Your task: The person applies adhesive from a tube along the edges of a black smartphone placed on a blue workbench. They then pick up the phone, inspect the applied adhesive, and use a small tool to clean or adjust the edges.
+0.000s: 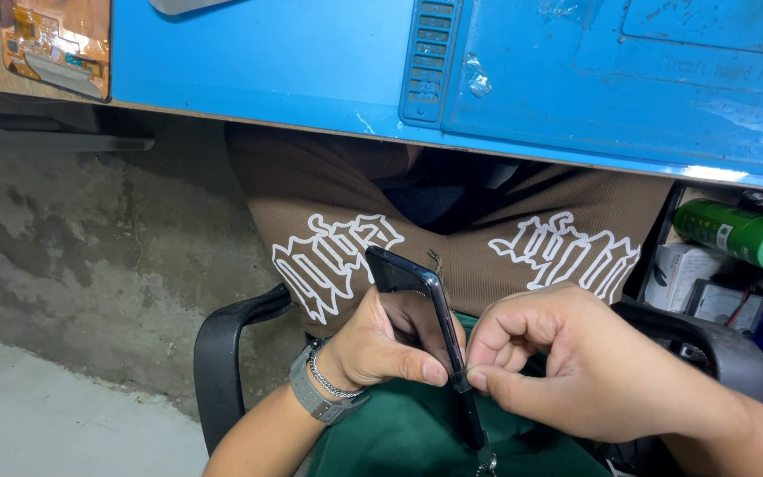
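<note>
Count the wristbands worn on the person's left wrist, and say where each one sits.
2. A grey watch strap wraps the left wrist nearer the forearm; a silver chain bracelet lies beside it, nearer the left hand. The right wrist shows none.

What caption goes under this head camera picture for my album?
Left hand holds a dark phone on edge while right hand pinches its side, below a blue mat.
</note>
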